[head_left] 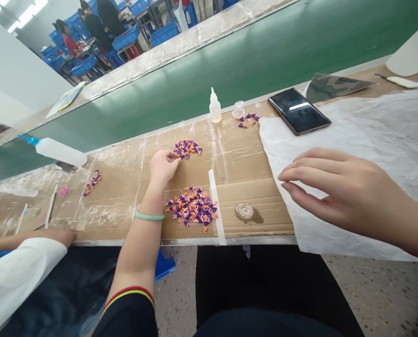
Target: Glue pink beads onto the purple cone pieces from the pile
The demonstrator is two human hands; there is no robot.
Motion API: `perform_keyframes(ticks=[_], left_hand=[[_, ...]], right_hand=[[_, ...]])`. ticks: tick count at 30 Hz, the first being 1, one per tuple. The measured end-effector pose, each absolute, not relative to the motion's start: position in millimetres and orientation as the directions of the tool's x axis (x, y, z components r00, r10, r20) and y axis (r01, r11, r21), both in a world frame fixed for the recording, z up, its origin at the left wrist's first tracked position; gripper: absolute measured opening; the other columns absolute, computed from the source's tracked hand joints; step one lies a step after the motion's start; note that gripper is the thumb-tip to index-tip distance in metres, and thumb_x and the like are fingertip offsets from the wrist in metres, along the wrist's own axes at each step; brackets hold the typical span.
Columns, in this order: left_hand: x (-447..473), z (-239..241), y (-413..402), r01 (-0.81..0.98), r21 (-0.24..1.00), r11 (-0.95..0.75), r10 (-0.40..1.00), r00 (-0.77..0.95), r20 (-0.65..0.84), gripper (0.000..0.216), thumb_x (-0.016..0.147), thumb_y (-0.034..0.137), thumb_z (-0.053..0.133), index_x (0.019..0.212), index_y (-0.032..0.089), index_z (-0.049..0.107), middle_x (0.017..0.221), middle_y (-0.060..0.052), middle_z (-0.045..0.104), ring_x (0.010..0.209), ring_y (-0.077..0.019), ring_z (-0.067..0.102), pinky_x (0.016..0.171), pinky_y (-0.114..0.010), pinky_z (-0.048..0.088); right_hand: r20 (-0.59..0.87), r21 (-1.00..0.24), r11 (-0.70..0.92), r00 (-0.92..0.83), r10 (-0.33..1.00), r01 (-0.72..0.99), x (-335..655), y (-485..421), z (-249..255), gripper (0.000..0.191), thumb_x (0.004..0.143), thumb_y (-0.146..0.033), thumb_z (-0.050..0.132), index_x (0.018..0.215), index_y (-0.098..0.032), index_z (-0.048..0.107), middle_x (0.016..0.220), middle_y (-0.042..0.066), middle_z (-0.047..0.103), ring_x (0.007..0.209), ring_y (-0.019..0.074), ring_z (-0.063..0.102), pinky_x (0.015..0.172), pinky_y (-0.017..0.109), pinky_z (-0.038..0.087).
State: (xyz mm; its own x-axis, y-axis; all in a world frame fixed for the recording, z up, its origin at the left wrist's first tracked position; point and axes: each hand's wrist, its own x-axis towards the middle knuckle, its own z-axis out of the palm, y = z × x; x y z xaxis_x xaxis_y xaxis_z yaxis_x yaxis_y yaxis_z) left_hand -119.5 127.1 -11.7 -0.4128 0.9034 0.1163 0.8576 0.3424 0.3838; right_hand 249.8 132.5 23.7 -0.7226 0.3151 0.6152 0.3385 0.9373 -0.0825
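My left hand (164,167), with a green bangle on its wrist, reaches to the near left edge of a small pile of purple and orange figurines (187,148). Its thumb and index finger come together there in a pinch; whatever they hold is too small to make out. Closer to me lies a larger pile of the same figurines (194,207). My right hand (338,187) hovers over a white sheet (363,126) on the right. Its fingers are slightly bent and the thumb is apart from them, with nothing visible between.
Cardboard (237,154) covers the bench, with a white strip (217,208) and a clear round lid (244,211) on it. Behind stand a dropper bottle (215,106) and a phone (299,111). At left are a glue bottle (62,152) and a neighbour's arm (29,239). A green conveyor (180,91) runs beyond.
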Motion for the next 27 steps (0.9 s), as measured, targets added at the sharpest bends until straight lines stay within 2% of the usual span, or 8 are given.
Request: perform_keyframes(ticks=[5,9,12,15,18,22,25,27], left_hand=[[-115.8,-16.7,140.8,0.903,0.287,0.319,0.923,-0.365,0.123,0.010,0.077,0.027,0.068,0.072,0.019,0.068,0.093,-0.012,0.072,0.097,-0.0294,0.064,0.093,-0.041,0.048],[-110.4,-12.9,135.6,0.916,0.282,0.286,0.934,-0.332,0.134,0.009,0.079,0.023,0.062,0.070,0.021,0.061,0.092,-0.012,0.071,0.101,-0.0323,0.063,0.098,-0.046,0.045],[-112.1,-12.3,128.9,0.899,0.288,0.330,0.912,-0.383,0.149,0.007,0.080,0.023,0.059,0.073,0.023,0.058,0.081,-0.008,0.068,0.086,-0.0305,0.064,0.086,-0.045,0.049],[-114.9,-14.4,125.7,0.898,0.284,0.336,0.913,-0.385,0.136,0.007,0.080,0.027,0.063,0.076,0.024,0.059,0.075,-0.006,0.066,0.078,-0.0297,0.064,0.080,-0.043,0.050],[-112.6,-13.5,124.8,0.902,0.272,0.336,0.922,-0.374,0.098,0.002,0.079,0.022,0.062,0.081,0.022,0.061,0.080,-0.006,0.067,0.083,-0.0288,0.066,0.083,-0.042,0.050],[-111.1,-11.6,125.1,0.912,0.237,0.335,0.926,-0.365,0.097,0.009,0.079,0.023,0.066,0.086,0.019,0.063,0.099,-0.010,0.069,0.096,-0.0275,0.066,0.092,-0.040,0.050],[-112.1,-9.9,123.3,0.901,0.268,0.341,0.924,-0.374,0.080,0.016,0.075,0.026,0.072,0.087,0.019,0.063,0.100,-0.009,0.068,0.089,-0.0253,0.066,0.092,-0.040,0.051],[-111.0,-8.5,121.5,0.892,0.291,0.347,0.924,-0.378,0.056,0.013,0.076,0.026,0.072,0.083,0.019,0.063,0.095,-0.009,0.069,0.086,-0.0257,0.066,0.090,-0.042,0.051]], right_hand=[[0.647,-0.081,0.923,-0.685,0.335,0.375,260.3,136.2,23.7,0.012,0.092,-0.014,0.059,0.087,-0.024,0.057,0.074,0.002,0.071,0.072,0.0217,0.064,0.062,0.037,0.053],[0.630,-0.111,0.880,-0.652,0.422,0.462,276.4,141.3,28.9,0.011,0.088,-0.013,0.063,0.087,-0.023,0.061,0.077,0.005,0.072,0.075,0.0243,0.065,0.066,0.040,0.055],[0.629,-0.145,0.812,-0.582,0.516,0.565,289.2,146.7,32.2,0.010,0.089,-0.015,0.060,0.083,-0.024,0.061,0.076,0.004,0.072,0.074,0.0227,0.066,0.071,0.040,0.055],[0.628,-0.196,0.768,-0.523,0.576,0.610,299.8,151.6,30.8,0.015,0.091,-0.015,0.056,0.080,-0.023,0.060,0.074,0.002,0.071,0.072,0.0195,0.064,0.070,0.036,0.053],[0.613,-0.181,0.759,-0.532,0.584,0.625,307.4,154.4,24.9,0.014,0.092,-0.016,0.057,0.080,-0.022,0.062,0.075,0.005,0.072,0.073,0.0203,0.065,0.068,0.036,0.051],[0.634,-0.161,0.736,-0.503,0.587,0.657,311.7,157.0,14.2,0.012,0.091,-0.022,0.059,0.079,-0.023,0.063,0.075,0.005,0.074,0.073,0.0218,0.067,0.066,0.037,0.051],[0.632,-0.164,0.711,-0.480,0.608,0.684,312.2,158.1,11.4,0.014,0.091,-0.026,0.058,0.078,-0.024,0.062,0.074,0.005,0.074,0.072,0.0226,0.069,0.064,0.037,0.052],[0.624,-0.155,0.708,-0.487,0.611,0.689,314.3,159.2,9.6,0.017,0.092,-0.030,0.057,0.077,-0.025,0.063,0.075,0.006,0.074,0.074,0.0234,0.070,0.065,0.038,0.052]])
